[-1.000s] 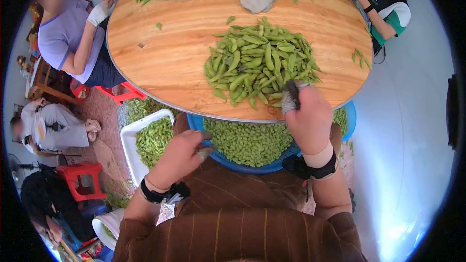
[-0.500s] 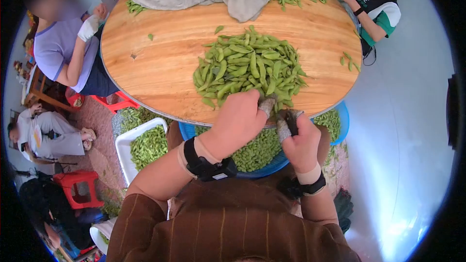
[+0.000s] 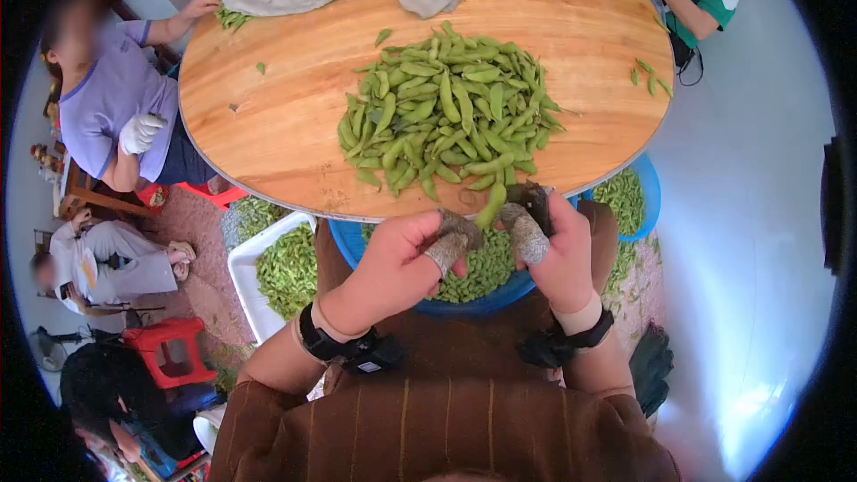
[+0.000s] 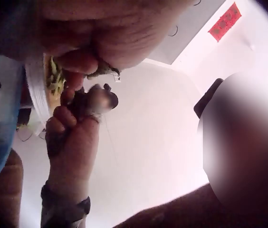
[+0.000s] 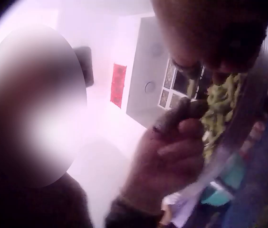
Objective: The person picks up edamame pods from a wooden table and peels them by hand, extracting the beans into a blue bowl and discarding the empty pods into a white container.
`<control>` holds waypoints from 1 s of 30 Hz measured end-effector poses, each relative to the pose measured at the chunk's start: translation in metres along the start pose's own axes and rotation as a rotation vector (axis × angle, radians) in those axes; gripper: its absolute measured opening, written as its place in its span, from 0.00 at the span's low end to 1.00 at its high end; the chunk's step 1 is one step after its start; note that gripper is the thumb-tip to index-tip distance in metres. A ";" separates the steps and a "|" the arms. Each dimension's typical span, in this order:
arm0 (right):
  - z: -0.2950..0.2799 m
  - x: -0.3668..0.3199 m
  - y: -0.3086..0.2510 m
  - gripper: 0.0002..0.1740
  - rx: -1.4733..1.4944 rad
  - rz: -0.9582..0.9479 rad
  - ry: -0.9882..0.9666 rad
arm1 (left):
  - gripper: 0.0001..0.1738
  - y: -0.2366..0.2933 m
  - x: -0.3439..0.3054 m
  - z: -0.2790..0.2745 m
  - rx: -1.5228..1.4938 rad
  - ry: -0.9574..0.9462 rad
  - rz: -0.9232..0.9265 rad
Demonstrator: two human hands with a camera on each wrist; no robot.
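Grip: left hand and right hand pinching one slim green bean pod
Place: near rim of round wooden tabletop

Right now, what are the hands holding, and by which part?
One soybean pod, pinched at its lower end between the fingertips of the left hand and the right hand.

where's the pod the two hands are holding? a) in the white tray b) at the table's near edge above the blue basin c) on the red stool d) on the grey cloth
b: left hand and right hand pinch the pod at the edge of the table, blue basin below.
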State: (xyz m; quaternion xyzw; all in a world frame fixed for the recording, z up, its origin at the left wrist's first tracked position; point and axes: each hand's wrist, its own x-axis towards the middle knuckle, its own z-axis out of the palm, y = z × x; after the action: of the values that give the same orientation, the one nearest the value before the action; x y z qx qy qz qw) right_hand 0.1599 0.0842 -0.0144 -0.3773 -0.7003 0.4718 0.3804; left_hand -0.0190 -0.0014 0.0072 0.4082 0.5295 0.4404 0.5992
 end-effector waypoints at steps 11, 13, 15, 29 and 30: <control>0.003 -0.019 -0.008 0.13 0.211 0.190 -0.252 | 0.11 -0.028 0.000 0.002 0.048 0.005 0.067; 0.002 -0.024 -0.007 0.14 0.169 0.191 -0.298 | 0.11 -0.030 0.000 0.001 -0.003 0.019 0.034; 0.000 -0.027 -0.004 0.15 0.125 0.193 -0.345 | 0.11 -0.031 -0.001 0.000 0.028 0.016 0.022; 0.003 -0.029 0.004 0.13 0.413 0.414 -0.478 | 0.12 -0.042 -0.002 -0.008 0.626 0.120 0.347; 0.003 -0.029 0.004 0.13 0.416 0.413 -0.486 | 0.12 -0.039 -0.004 -0.008 0.785 0.142 0.347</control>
State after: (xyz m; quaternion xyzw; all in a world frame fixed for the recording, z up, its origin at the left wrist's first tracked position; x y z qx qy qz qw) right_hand 0.1700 0.0584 -0.0238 -0.3024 -0.5683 0.7464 0.1686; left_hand -0.0232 -0.0158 -0.0300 0.6568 0.6203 0.3269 0.2775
